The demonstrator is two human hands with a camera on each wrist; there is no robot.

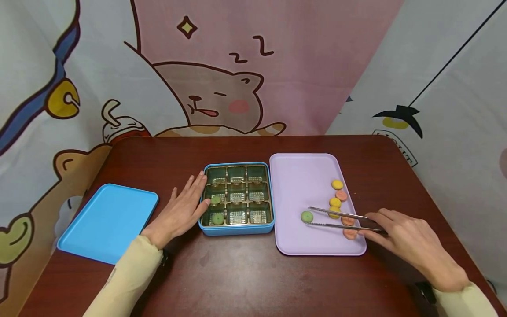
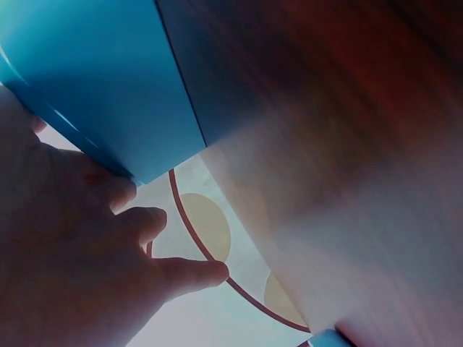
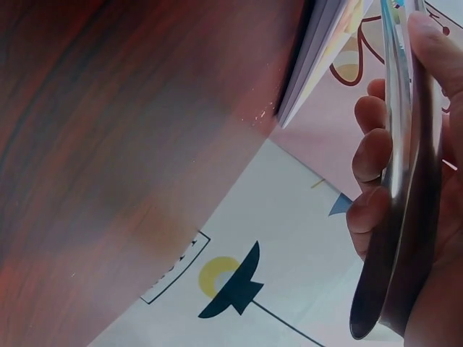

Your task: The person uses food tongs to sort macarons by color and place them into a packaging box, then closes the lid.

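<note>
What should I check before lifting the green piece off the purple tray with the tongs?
1. Tongs held firmly by the right hand: ok.
2. Tong tips astride the green piece on the purple tray: ok; whether they touch it, cannot tell.
3. Blue box steadied by the left hand at its left edge: ok.
4. Free compartments in the box: ok; two at the left hold green pieces, the rest look empty.
5. Path from tray to box free of obstacles: ok.
6. Blue lid out of the way, far left: ok.
</note>
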